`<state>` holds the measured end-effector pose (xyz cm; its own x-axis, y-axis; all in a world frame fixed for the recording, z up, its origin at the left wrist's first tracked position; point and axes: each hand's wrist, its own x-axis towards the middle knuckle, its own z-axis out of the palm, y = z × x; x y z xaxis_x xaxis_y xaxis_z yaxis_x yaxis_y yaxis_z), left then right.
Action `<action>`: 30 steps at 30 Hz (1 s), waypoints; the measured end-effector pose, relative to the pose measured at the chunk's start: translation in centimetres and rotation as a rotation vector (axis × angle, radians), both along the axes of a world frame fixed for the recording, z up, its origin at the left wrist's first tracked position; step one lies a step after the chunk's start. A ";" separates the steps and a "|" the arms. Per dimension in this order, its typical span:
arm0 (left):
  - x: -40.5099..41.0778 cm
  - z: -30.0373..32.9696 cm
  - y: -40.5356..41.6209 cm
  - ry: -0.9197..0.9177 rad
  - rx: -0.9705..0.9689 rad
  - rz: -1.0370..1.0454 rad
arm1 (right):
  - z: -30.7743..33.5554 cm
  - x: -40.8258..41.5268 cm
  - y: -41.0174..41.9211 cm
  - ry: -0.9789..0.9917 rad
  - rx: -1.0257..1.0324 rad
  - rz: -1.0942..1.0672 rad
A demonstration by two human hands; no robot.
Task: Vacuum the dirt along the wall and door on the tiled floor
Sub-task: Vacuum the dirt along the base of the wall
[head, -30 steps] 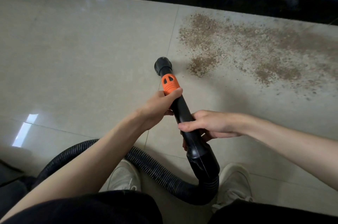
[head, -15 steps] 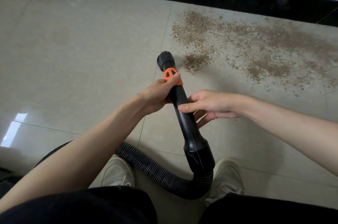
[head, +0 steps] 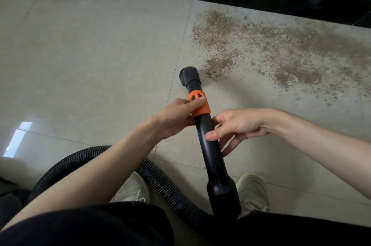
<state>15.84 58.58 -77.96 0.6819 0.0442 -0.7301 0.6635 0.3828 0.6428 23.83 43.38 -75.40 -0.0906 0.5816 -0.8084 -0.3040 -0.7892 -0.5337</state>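
just ahead-right of the left hand (head: 176,114), gripping the wand (head: 208,145) w/ nozzle (head: 189,77) fwd, lies dirt (head: 261,48); right hand (head: 239,125) released, loose.

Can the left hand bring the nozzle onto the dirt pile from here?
Probably yes: the left hand grips the orange collar, and bare tile separates the nozzle from the dirt just right of it.
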 end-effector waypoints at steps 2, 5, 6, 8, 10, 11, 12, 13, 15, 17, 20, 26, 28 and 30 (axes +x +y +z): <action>-0.6 -0.1 -1.0 -0.012 0.027 -0.022 | -0.1 -0.2 -0.5 0.025 -0.011 0.039; -0.9 0.3 -1.1 -0.001 0.087 -0.001 | -0.2 -0.8 -0.4 0.025 0.000 0.029; -1.1 0.4 -0.9 0.025 0.105 0.025 | -0.3 -1.1 0.0 0.005 -0.001 0.027; -1.7 0.5 -0.3 0.088 0.146 0.087 | -0.4 -1.7 1.1 -0.035 -0.004 0.042; -2.3 0.5 0.4 0.117 0.199 0.147 | -0.3 -2.3 2.4 -0.058 0.010 0.069; -2.6 0.5 0.7 0.121 0.228 0.177 | -0.2 -2.5 3.0 -0.069 0.026 0.078; -2.9 0.5 1.1 0.123 0.256 0.207 | -0.1 -2.6 3.6 -0.083 0.042 0.087; -3.2 0.5 1.5 0.124 0.279 0.238 | 0.0 -2.7 4.1 -0.096 0.056 0.096; -3.6 0.5 2.2 0.119 0.303 0.302 | 0.1 -2.7 4.9 -0.114 0.079 0.119; -3.9 0.6 2.5 0.120 0.295 0.337 | 0.1 -2.6 5.3 -0.131 0.087 0.147; -4.0 0.8 2.0 0.144 0.220 0.310 | 0.1 -2.4 5.3 -0.089 0.049 0.209; -3.8 0.7 -0.3 0.128 0.105 0.065 | -0.4 -1.7 3.2 0.071 -0.082 0.263; -3.7 0.7 -0.8 0.126 0.079 0.016 | -0.5 -1.7 2.4 0.098 -0.092 0.265; -3.6 0.4 -0.9 0.127 0.065 -0.007 | -0.6 -1.7 2.0 0.102 -0.089 0.259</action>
